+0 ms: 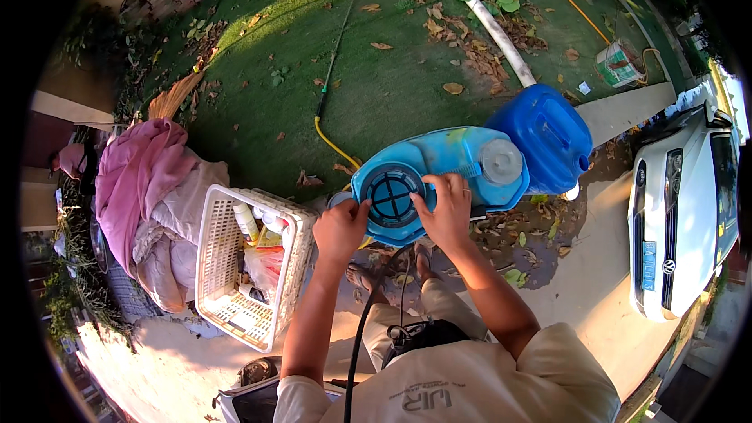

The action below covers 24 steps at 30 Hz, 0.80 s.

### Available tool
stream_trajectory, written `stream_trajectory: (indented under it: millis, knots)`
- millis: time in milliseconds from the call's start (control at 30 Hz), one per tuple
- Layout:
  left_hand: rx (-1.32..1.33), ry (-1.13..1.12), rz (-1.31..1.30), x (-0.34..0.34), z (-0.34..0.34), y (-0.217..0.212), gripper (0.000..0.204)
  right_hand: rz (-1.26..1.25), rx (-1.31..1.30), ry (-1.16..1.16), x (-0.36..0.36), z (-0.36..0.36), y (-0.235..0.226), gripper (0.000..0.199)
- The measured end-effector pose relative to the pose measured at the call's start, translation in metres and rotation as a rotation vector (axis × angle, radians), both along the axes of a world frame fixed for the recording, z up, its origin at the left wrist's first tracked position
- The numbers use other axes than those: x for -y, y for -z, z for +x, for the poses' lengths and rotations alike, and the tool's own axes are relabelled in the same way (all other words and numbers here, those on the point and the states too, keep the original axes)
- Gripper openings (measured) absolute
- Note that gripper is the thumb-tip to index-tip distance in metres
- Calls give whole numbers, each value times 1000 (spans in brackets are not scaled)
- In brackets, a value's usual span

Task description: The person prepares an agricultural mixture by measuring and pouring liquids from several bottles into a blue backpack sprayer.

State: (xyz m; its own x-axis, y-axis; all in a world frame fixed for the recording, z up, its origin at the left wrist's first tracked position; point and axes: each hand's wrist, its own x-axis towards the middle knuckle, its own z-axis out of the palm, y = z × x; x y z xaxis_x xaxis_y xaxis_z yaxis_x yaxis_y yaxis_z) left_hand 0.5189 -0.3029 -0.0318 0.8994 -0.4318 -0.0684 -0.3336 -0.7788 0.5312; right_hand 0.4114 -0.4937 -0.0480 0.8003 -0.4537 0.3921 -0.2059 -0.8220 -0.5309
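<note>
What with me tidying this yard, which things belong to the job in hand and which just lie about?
In hand: light-blue tank, black grid between the fingers, maybe blue jerrycan.
Seemingly lying about: white basket, pink cloth, straw broom, bucket.

A light blue tank (440,147) sits near the frame's middle. A round dark strainer (392,196) with crossed bars sits in its left end.

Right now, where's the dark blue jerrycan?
In the head view, the dark blue jerrycan sits right of centre, between the light blue tank and the white car.
</note>
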Motion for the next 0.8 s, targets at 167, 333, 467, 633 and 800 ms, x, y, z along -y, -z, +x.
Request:
stream_trajectory:
  millis: [167,333,467,633,800]
  knots:
    - [52,-71,28,7,0,6,38,-49,0,-7,1,5,-1,45]
    - [59,-62,64,18,-9,0,39,-48,-25,2,2,3,-8,48]
    - [155,8,108,23,-4,0,35,-65,-79,36,-4,5,-6,47]
    - [320,75,8,20,4,8,26,-154,-84,-31,-8,12,-12,39]
    - [256,57,68,22,15,12,31,-168,-155,-78,-9,18,-1,39]
